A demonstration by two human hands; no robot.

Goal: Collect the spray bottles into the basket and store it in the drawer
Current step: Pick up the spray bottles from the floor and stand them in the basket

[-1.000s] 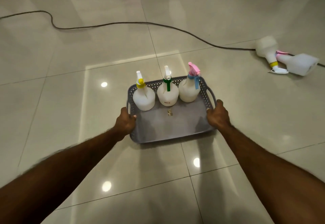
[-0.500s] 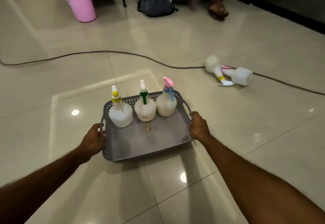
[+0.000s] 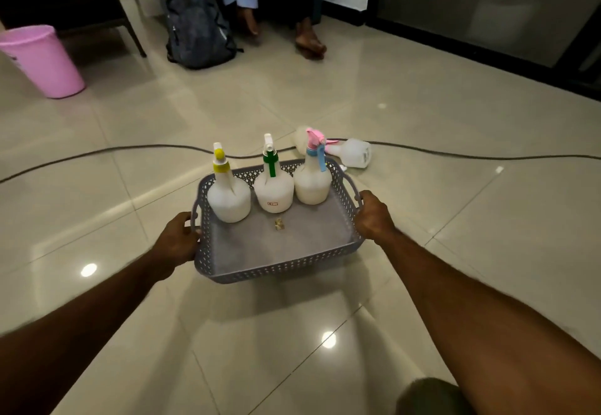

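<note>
Since the earlier frame, the grey perforated plastic basket (image 3: 279,252) has neared the two white spray bottles lying on the floor (image 3: 349,152). Left hand (image 3: 177,242) and right hand (image 3: 374,216) grip its handles; keep it level so the three upright bottles (image 3: 273,186) stay standing.

A pink bucket (image 3: 42,61) is being seen at far left on the tiled floor (image 3: 455,219), a dark backpack (image 3: 195,20) beyond, and a dark cable (image 3: 97,153) is lying across the tiles.
</note>
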